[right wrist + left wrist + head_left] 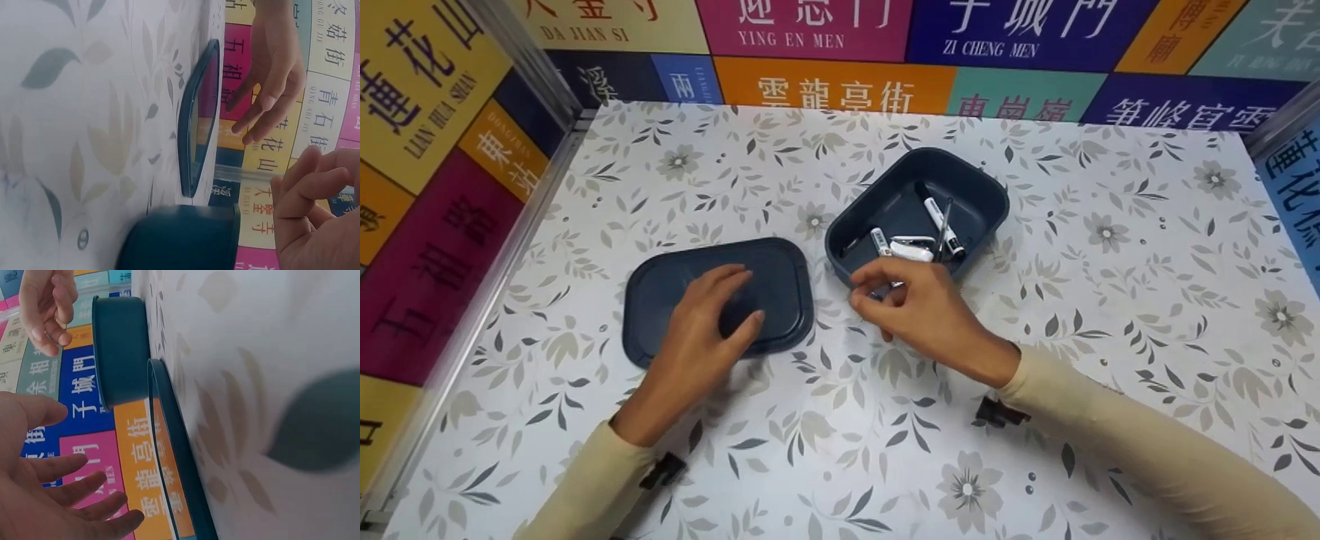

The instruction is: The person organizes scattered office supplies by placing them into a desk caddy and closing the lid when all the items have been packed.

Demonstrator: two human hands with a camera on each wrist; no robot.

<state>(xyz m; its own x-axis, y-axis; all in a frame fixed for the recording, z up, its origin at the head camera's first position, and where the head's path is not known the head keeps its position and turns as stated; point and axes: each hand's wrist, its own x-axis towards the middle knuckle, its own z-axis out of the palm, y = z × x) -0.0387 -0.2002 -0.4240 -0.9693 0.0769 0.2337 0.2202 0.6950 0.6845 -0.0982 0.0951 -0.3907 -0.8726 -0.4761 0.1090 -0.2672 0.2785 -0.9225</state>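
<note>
Over the dark blue lid [660,300] my left hand [697,322] hovers, fingers apart and holding nothing; the left wrist view shows the spread fingers beside the lid's rim. My right hand [922,307] is at the near edge of the dark blue box [986,172], its fingers loosely bent. Nothing shows between those fingers in the right wrist view. Inside the box lie a black-and-white marker [936,214], a thin dark stick-like item [944,229], a white rounded item [911,249] and a small white printed item [879,240]. The right hand covers part of the box's near corner.
A white tabletop [1072,315] with grey leaves and flowers lies under everything. Panels with Chinese place names [832,86] stand along the back and left side. A metal frame edge [495,247] runs along the table's left side.
</note>
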